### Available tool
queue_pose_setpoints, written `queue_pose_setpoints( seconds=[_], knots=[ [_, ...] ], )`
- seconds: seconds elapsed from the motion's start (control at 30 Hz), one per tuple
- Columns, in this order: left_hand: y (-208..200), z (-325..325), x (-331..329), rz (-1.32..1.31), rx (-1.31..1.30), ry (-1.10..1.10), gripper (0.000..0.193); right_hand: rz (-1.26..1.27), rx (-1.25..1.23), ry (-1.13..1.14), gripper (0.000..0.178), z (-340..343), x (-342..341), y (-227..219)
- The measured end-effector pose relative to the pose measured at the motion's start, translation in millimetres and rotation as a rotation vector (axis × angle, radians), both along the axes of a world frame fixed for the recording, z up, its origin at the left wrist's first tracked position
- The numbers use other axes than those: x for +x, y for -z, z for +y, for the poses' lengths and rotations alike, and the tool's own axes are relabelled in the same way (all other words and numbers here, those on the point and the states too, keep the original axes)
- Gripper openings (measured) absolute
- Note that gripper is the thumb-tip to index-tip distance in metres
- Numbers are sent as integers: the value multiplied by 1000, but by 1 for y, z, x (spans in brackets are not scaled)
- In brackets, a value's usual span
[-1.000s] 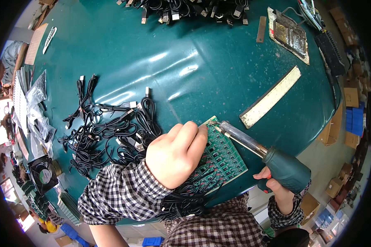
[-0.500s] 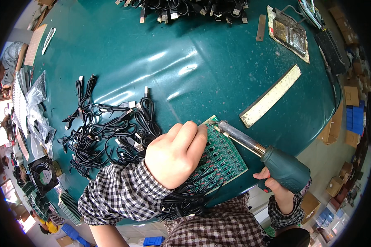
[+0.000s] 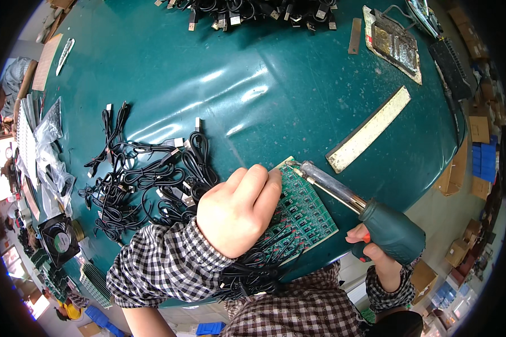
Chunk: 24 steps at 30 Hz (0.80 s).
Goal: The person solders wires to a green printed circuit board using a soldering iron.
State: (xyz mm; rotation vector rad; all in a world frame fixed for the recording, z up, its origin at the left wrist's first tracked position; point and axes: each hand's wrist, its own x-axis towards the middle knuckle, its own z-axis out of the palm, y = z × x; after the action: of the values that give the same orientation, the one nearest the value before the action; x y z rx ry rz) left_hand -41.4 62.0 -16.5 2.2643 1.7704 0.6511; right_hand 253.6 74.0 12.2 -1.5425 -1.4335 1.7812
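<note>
Head view: one green circuit-board panel (image 3: 309,212), lying on the green tabletop (image 3: 168,73) close in front of the person, its left part covered by the left hand (image 3: 236,213), its near part by black cables (image 3: 244,276). Handling, as judged: light, stiff, fragile; best taken by its pale edges, clear of components. Left hand: fingers curled down over the panel's left side, tips hidden; whether they pinch anything cannot be told. One pistol-shaped soldering gun (image 3: 394,231), dark green housing, tip at the panel's far corner, contact uncertain. Probably heavier, rigid, hot along the metal barrel; to be taken by the grip only. Right hand (image 3: 381,261): fingers wrapped round that grip. Black cables: likely soft, limp, apt to tug at the panel.
</note>
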Motion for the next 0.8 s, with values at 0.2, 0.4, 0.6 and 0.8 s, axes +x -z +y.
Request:
queue_pose_setpoints(
  seconds=[0.2, 0.4, 0.6, 0.8],
  knots=[
    [-1, 1, 0, -5, 1, 4, 38, -39, 157, -133, 61, -12, 17, 19],
    [3, -1, -3, 26, 15, 20, 36, 85, 71, -151, 85, -19, 36, 37],
    [7, -1, -3, 52, 34, 37, 35, 90, -50, 17, 80, -17, 20, 20],
    [6, -1, -4, 56, 35, 42, 35, 160, 29, 2, 39, -4, 1, 5]
  ],
)
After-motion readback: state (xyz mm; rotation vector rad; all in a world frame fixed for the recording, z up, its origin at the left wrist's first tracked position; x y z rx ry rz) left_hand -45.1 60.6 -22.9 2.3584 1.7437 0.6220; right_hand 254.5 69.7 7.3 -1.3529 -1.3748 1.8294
